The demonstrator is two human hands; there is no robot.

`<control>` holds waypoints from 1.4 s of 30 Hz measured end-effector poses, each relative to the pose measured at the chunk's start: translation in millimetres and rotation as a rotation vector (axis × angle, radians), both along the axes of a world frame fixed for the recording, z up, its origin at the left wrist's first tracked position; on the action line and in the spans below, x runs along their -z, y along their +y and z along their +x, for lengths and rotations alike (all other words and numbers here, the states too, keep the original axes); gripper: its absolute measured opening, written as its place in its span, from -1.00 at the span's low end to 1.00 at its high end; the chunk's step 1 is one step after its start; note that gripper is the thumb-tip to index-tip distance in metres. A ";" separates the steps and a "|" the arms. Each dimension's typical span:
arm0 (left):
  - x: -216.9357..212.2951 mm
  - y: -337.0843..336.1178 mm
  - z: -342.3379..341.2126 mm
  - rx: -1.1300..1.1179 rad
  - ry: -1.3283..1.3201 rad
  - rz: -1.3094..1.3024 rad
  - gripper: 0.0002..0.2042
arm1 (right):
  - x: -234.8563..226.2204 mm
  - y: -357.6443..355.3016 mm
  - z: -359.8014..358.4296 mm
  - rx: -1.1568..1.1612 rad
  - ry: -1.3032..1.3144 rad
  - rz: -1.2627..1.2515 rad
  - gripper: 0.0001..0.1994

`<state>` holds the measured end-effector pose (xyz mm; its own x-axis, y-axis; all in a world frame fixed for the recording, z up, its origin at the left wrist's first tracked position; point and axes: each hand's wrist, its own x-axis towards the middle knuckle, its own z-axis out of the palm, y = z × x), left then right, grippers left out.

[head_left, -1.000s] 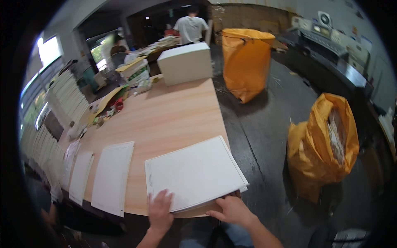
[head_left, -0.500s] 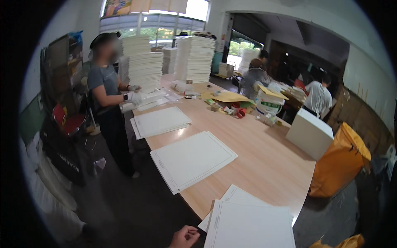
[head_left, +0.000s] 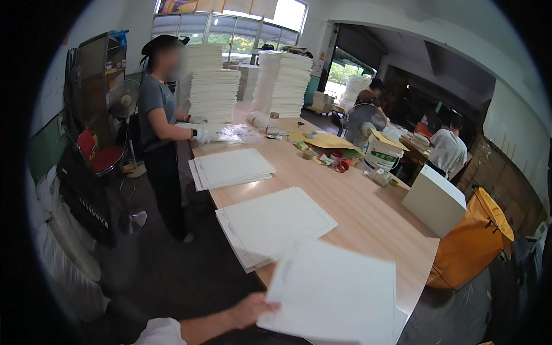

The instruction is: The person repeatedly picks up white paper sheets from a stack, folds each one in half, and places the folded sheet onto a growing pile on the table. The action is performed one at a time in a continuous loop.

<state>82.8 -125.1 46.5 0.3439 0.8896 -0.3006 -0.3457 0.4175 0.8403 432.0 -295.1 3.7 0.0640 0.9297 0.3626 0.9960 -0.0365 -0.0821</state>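
My left hand (head_left: 256, 309) reaches in from the lower edge and pinches the left edge of a large white printed sheet (head_left: 339, 287). The sheet is lifted and slightly blurred by motion. Its far corner overlaps the near edge of a pile of printed sheets (head_left: 276, 221) on the table. Below it, more white paper (head_left: 399, 322) shows at the lower right. Whether one sheet or more is in my fingers cannot be made out. My right hand is out of sight. Farther along the table lies another pile of sheets (head_left: 233, 167).
A person in gloves (head_left: 158, 115) stands at the table's left side, handling clear plastic. Tall paper stacks (head_left: 215, 92) rise behind. Tape rolls (head_left: 343, 165), a white bucket (head_left: 382, 152) and a white box (head_left: 435, 198) line the far right; an orange bag (head_left: 474, 241) stands beyond the edge.
My left hand has moved up and taken hold of the top sheet at the near end, raising it toward the middle pile. The view has shifted slightly.
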 end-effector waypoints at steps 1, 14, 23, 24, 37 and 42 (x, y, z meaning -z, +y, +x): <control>0.5 11.9 -16.2 -0.081 -0.072 0.016 -0.62 | -2.3 2.1 -1.7 -0.018 -0.001 0.004 -0.37; 19.9 142.8 -92.8 -0.398 -0.103 -0.037 -0.60 | 2.3 3.0 -2.9 0.016 0.012 0.058 -0.30; 16.4 145.5 -91.4 -0.400 -0.071 -0.135 -0.58 | 4.1 4.0 1.3 0.022 -0.011 0.053 -0.35; 14.8 140.4 -94.7 -0.414 -0.088 -0.114 -0.58 | 4.4 4.8 0.7 0.025 -0.007 0.040 -0.36; 153.2 -91.0 -96.2 0.166 0.850 -0.070 -0.56 | -8.5 -6.1 6.0 -0.019 0.104 0.007 -0.44; 264.9 -176.7 -38.0 0.388 1.120 -0.042 -0.41 | -32.3 -12.3 25.0 -0.033 0.503 0.220 -0.39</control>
<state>44.8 -301.8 -218.4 0.1147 0.7661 -0.6324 0.7296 0.3671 0.5771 457.0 -307.4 36.0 0.2518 0.8399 0.4808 0.8325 0.0654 -0.5502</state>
